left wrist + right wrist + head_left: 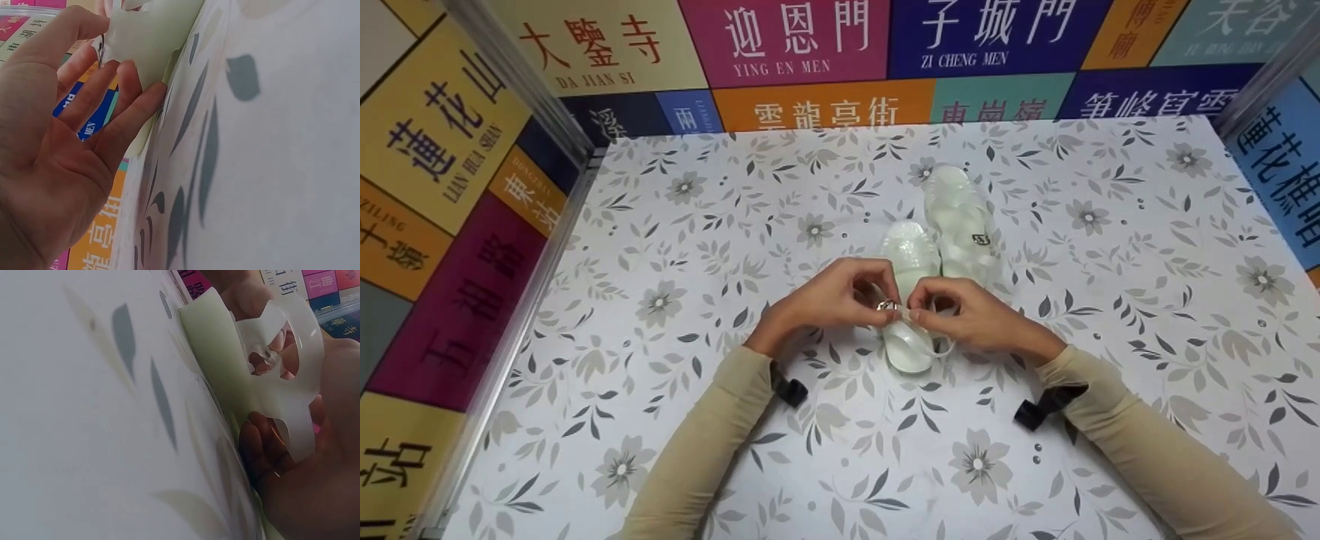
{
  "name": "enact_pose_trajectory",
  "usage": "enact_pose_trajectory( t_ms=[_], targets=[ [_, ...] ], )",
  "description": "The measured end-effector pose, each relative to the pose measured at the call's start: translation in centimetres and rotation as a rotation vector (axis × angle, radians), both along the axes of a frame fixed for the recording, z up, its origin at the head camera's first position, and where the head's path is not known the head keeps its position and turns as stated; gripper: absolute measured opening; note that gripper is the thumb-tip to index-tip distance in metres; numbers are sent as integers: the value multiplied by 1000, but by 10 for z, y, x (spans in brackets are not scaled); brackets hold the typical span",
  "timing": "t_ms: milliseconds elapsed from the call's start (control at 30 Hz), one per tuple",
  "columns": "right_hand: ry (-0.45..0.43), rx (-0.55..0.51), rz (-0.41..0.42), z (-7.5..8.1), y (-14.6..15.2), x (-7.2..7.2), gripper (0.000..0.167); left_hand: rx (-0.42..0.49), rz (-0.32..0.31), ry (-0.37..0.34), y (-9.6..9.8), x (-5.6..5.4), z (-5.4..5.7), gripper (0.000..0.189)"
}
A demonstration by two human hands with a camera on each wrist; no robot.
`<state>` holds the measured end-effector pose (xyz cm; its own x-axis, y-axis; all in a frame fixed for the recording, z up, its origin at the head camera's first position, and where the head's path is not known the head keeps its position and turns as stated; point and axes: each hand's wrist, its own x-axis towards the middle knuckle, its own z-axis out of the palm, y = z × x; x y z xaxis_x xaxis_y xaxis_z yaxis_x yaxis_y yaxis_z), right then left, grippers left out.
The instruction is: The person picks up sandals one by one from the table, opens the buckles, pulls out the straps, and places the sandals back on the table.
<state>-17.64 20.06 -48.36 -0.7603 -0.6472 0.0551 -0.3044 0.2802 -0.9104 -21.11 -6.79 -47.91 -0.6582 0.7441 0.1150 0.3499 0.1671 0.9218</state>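
Note:
A pale green sandal (911, 251) lies on the table, toe pointing away, with its translucent ankle strap (309, 340) looped above the heel. My left hand (832, 294) pinches the strap's small metal buckle (886, 306) between thumb and fingertip; its other fingers reach beside the sandal in the left wrist view. Just to the right, my right hand (979, 313) pinches the strap near the buckle. Both hands nearly meet over the sandal, and fingers partly hide the strap end. A second sandal (966, 229) with a small dark emblem lies beyond, to the right.
A white cloth (765, 435) printed with grey flowers and leaves covers the table. Colourful panels with large characters (802, 37) stand along the back and both sides. Each wrist carries a black camera mount (1030, 414).

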Motion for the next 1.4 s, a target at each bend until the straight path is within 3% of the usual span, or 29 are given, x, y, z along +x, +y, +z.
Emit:
enact_pose_trajectory(
  t_ms=[333, 500, 733, 833, 967, 1100, 1233, 1333, 1400],
  targets=[
    [33, 12, -14, 6, 1, 0, 5, -18, 4, 12, 0, 1, 3, 18],
    [38, 26, -36, 9, 3, 1, 10, -11, 2, -13, 1, 1, 4, 19],
    [62, -31, -55, 10, 6, -1, 8, -10, 16, -69, 1, 1, 3, 20],
    [44, -49, -78, 11, 7, -2, 8, -14, 17, -96, -1, 2, 3, 23],
    [-17, -61, -104, 12, 13, -3, 26, -27, 14, -126, -6, 2, 6, 26],
    [-72, -68, -135, 14, 24, 3, 44, -53, 4, -127, -10, 3, 11, 26],
    [-107, -99, -162, 16, 37, 12, 51, -80, -14, -133, -13, 3, 15, 25],
    [-84, -103, -213, 18, 45, 17, 49, -93, -28, -136, -15, 3, 18, 26],
    [-20, -100, -290, 20, 47, 20, 41, -104, -32, -142, -17, 3, 20, 27]
  ],
)
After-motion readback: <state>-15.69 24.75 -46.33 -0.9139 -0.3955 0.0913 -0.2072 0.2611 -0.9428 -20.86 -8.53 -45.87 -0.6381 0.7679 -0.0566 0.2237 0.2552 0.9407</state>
